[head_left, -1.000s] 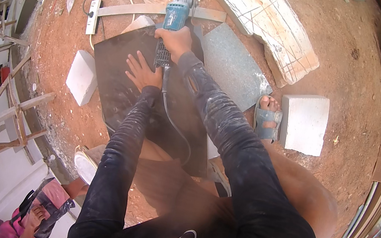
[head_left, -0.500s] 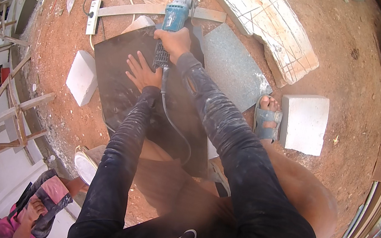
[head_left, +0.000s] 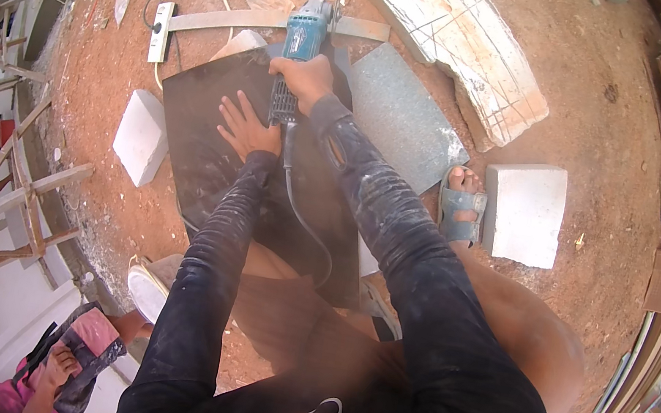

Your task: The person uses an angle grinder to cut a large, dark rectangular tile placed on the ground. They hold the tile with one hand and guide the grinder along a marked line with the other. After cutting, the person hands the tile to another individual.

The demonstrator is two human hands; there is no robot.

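My right hand [head_left: 307, 85] is wrapped round the body of a blue angle grinder [head_left: 304, 38], whose disc stands on edge on the right of its head. The grinder points away from me over the far edge of a dark, flat slab [head_left: 206, 115]. Its cord trails back across the slab toward my legs. Beside the grinder's rear end, my left hand [head_left: 251, 133] lies flat on the slab with fingers spread. Whether the disc touches anything cannot be made out.
A power strip [head_left: 161, 32] and a pale flat bar [head_left: 226, 18] lie beyond the slab. To the right are a grey slab [head_left: 400, 110], a broken pale block [head_left: 465, 47], a white block [head_left: 524, 214] and my sandalled foot [head_left: 461, 211]. Another white block [head_left: 142, 138] sits left; a person [head_left: 73, 356] is lower left.
The grinder and my right hand have come slightly back toward me. My left hand stays in the same place on the slab.
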